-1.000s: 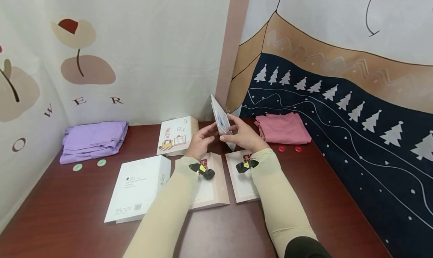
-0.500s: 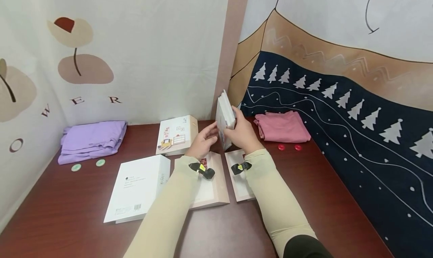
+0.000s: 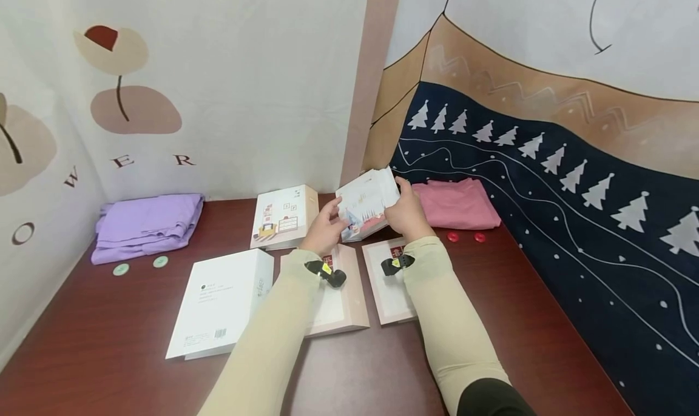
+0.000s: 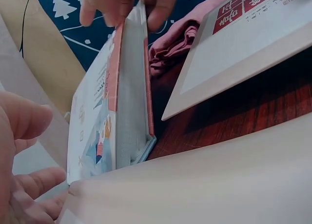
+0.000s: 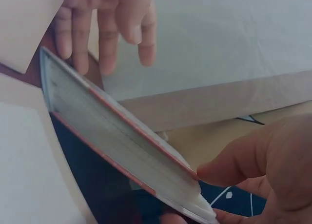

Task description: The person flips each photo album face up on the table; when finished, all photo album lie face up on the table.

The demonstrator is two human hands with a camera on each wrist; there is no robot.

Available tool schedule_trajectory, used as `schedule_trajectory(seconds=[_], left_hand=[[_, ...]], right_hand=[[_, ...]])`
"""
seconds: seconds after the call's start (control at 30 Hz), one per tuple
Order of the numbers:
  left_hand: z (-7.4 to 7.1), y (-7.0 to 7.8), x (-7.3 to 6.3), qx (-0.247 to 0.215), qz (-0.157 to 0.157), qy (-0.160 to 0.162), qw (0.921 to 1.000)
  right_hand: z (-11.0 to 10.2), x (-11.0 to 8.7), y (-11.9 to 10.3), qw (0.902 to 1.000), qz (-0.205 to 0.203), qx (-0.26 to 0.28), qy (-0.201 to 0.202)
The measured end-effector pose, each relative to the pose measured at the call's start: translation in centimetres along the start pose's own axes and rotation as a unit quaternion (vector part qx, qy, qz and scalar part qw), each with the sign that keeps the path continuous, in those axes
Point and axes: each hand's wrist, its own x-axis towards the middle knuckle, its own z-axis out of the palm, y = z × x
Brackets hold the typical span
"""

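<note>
A thick hardcover book [image 3: 364, 202], white with a blue and pink picture, tilts above the back of the table. Its right end is gripped by my right hand [image 3: 408, 214], thumb on one cover and fingers on the other, as the right wrist view shows on the book [image 5: 122, 131]. My left hand [image 3: 322, 233] is at the book's left end with its fingers fairly straight. In the left wrist view the left hand's fingers [image 4: 39, 180] lie close beside the cover; whether they touch it, I cannot tell.
Below the forearms lie two pale pink-bordered books [image 3: 341, 301] [image 3: 384, 282]. To the left are a white book [image 3: 215, 304] and an illustrated book [image 3: 281, 216]. Folded purple cloth [image 3: 150, 225], pink cloth [image 3: 459, 204], green buttons [image 3: 121, 269] and red buttons [image 3: 480, 238] flank them.
The book has turned from standing nearly edge-on to leaning back, its illustrated cover now facing up toward me. My right hand has shifted slightly right with it; the left hand stays nearly in place.
</note>
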Motion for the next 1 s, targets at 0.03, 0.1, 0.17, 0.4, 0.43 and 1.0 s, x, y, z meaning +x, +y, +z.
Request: schedule_trajectory(seconds=[0.03, 0.1, 0.17, 0.4, 0.43, 1.0], left_hand=[[0.0, 0.0, 0.0, -0.003, -0.002, 0.001, 1.0000], [0.0, 0.0, 0.0, -0.006, -0.005, 0.003, 1.0000], [-0.1, 0.0, 0.0, -0.008, -0.007, 0.003, 0.9999], [-0.1, -0.1, 0.0, -0.016, -0.010, 0.012, 0.9998], [-0.1, -0.1, 0.1, -0.016, -0.010, 0.012, 0.9998], [0.2, 1.1, -1.0, -0.020, 0.035, 0.059, 0.9974]], right_hand=[[0.0, 0.1, 0.1, 1.0000, 0.004, -0.004, -0.003], [0.1, 0.1, 0.2, 0.9998, 0.013, -0.003, -0.014], [0.1, 0.1, 0.3, 0.9992, 0.026, 0.003, -0.029], [0.0, 0.6, 0.9, 0.9831, 0.110, 0.092, -0.113], [0.0, 0.6, 1.0, 0.9795, 0.124, 0.102, -0.122], [0.1, 0.0, 0.0, 0.9838, 0.083, 0.140, -0.075]])
